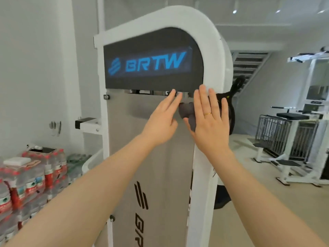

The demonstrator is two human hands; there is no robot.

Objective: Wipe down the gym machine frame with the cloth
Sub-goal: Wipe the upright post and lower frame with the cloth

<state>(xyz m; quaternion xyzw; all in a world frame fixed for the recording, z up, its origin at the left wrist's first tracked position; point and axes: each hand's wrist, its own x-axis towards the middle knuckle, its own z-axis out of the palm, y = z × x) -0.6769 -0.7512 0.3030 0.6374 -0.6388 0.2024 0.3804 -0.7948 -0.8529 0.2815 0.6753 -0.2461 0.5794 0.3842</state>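
Observation:
The gym machine has a white arched frame (202, 175), a dark panel with blue letters (151, 65) and a grey shroud below it. A grey cloth (186, 110) is bunched against the frame's right post, just under the dark panel. My right hand (211, 122) lies flat over the cloth with straight fingers, pressing it to the post; most of the cloth is hidden under the palm. My left hand (162, 122) is beside it on the left, fingers straight, fingertips at the gap below the panel and close to the cloth's edge.
Packs of water bottles (32, 175) are stacked at the lower left beside the machine. A black strap handle (235, 86) hangs behind the right post. More white gym machines (292, 139) stand at the right on a beige floor, with stairs (249, 65) behind.

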